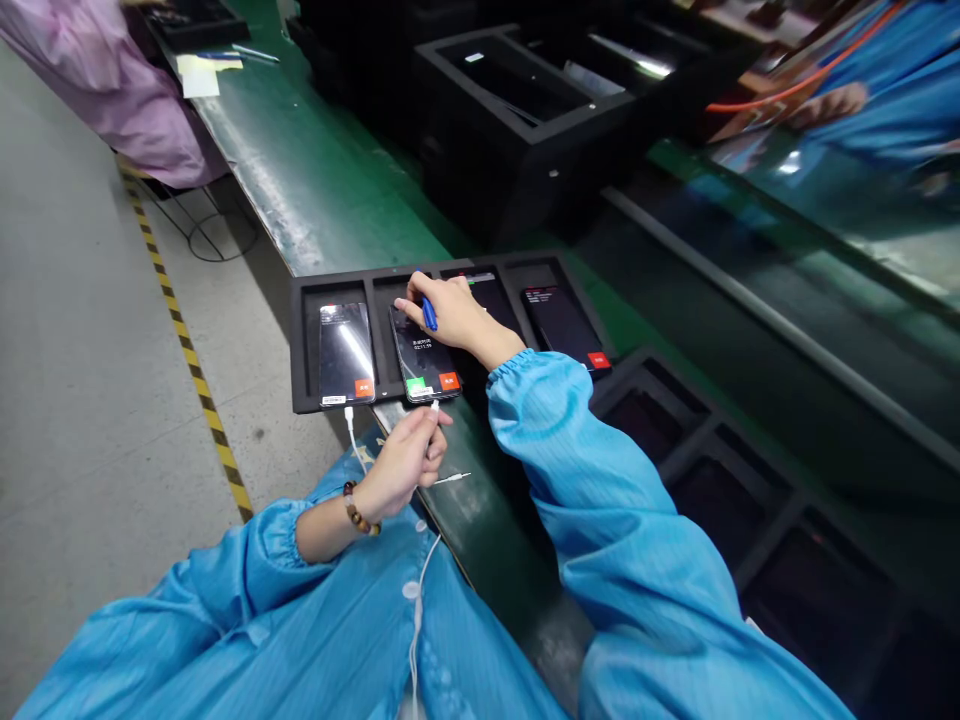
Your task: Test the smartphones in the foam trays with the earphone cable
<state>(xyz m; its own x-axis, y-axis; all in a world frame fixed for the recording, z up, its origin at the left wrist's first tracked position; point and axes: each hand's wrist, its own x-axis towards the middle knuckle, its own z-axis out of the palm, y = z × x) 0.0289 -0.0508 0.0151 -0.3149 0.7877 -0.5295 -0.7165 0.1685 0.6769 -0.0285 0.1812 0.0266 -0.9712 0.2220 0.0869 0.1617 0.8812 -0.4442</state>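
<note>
A black slotted tray (306, 340) on the green bench holds several phones with lit screens. My right hand (450, 312) rests on the top of the second phone (424, 360), fingers closed around a blue pen (429, 314). My left hand (409, 460) pinches a white cable plug (435, 406) right at that phone's bottom edge. The first phone (346, 352) at the left has another white cable (350, 420) plugged in. A further phone (566, 328) lies at the tray's right.
More black trays (720, 470) lie to the right, and black bins (517, 110) stand behind. A person in a pink coat (112, 80) is at the far left. Someone in blue (862, 90) works across the bench. Yellow-black floor tape (187, 350) runs alongside.
</note>
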